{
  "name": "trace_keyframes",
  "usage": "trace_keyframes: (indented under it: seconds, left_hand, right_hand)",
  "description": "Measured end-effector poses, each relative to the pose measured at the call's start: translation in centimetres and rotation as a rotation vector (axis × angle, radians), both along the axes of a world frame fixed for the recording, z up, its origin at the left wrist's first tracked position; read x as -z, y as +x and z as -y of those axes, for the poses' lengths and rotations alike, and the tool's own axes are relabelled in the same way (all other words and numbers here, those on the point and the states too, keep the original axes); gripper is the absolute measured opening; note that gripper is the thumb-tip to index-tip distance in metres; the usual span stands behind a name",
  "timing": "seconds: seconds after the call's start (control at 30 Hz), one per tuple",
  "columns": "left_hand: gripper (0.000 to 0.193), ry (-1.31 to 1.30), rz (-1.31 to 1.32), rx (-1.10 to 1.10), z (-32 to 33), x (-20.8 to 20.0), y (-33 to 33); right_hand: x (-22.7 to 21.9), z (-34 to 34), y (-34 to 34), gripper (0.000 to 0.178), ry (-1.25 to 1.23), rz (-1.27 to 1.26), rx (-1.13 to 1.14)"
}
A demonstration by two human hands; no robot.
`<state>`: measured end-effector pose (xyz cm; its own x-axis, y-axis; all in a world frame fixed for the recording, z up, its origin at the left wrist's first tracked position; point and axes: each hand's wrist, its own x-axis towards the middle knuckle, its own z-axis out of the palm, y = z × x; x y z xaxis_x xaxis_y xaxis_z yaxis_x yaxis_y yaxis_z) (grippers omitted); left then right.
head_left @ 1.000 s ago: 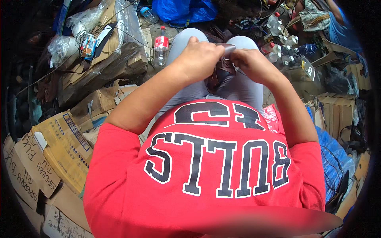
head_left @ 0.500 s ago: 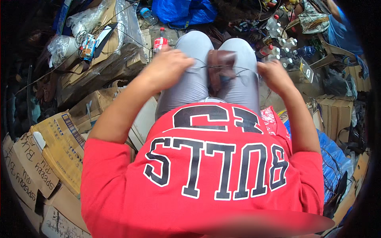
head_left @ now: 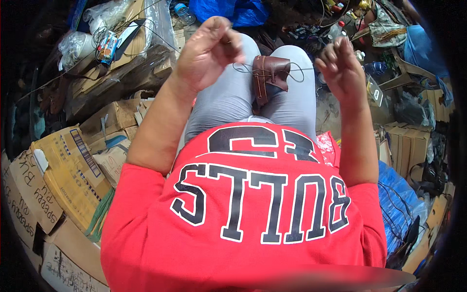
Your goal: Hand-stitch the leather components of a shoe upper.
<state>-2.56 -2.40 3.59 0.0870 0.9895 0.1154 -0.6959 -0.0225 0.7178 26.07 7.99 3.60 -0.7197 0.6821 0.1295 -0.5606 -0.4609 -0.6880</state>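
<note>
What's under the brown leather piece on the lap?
The brown leather piece lies between the thighs of the grey trousers, with thin thread running out toward the left hand and the right hand. Whatever is directly beneath it is covered.

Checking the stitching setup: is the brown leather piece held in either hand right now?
No: the leather piece lies on the lap between the thighs, while the left hand and right hand are raised apart, pulling thread.

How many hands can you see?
2. The left hand is raised above the left knee, the right hand above the right knee, with the brown leather pouch between them.
</note>
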Motion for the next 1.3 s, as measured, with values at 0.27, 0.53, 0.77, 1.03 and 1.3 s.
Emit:
trace_keyframes:
  seconds: [0.27,0.53,0.77,1.03,1.3]
  left_hand:
    - [0.012,-0.297,-0.436,-0.764,5.6,3.4,-16.5]
    - [0.048,-0.186,-1.169,0.09,-1.4,4.1,0.6]
    - [0.047,-0.168,-1.131,0.099,-2.8,3.5,5.1]
    - [0.052,0.169,-1.566,0.095,-7.1,4.1,4.1]
    - [0.061,0.236,-1.742,0.351,-9.3,4.8,4.4]
  right_hand:
    - [4.2,-2.0,20.7,0.008,0.097,0.973,1.058]
    - [1.9,-2.2,0.7,0.037,0.72,1.093,0.152]
    - [1.8,-0.4,-2.7,0.049,1.25,1.441,0.132]
    - [4.1,1.5,1.0,0.022,0.92,1.224,0.34]
    - [3.2,5.0,0.8,0.012,1.095,1.254,0.351]
